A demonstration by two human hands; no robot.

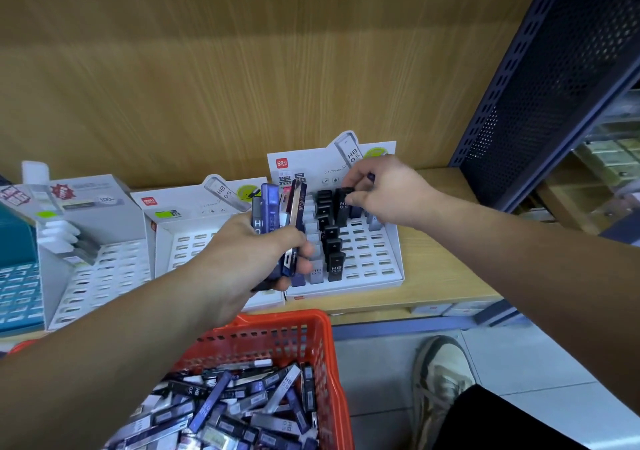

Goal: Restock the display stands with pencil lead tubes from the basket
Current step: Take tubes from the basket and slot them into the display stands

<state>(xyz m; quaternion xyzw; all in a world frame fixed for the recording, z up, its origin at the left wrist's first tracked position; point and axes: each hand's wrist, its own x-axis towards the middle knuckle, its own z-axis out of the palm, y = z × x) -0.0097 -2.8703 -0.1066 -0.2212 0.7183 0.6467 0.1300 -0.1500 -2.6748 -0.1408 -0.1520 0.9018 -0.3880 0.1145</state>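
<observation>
a bundle of tubes (277,217) is gripped upright in the left hand (249,259), fingers curled round it, and is held in front of the gap between the middle stand (183,245) and the right stand (377,259). a black tube (343,204) is pinched between thumb and fingertips of the right hand (384,190) at the back rows of the right stand. it appears to be going into a slot there, though it cannot be told whether it is fully seated.

only a small part of the work is judged to be done. on the right stand, a few columns toward its left side are filled with black, grey and blue tubes, while the slots to the right of them are seen open. bare slots are all that can be made out on the middle stand, part of which is hidden by the left hand. a few pale pieces are seen at the back of the left stand (104,269), with open slots in front.

the red basket (313,328), set below the edge of the shelf (446,269), is heaped with loose tubes (235,411), so most of the restocking is taken to be left.
</observation>
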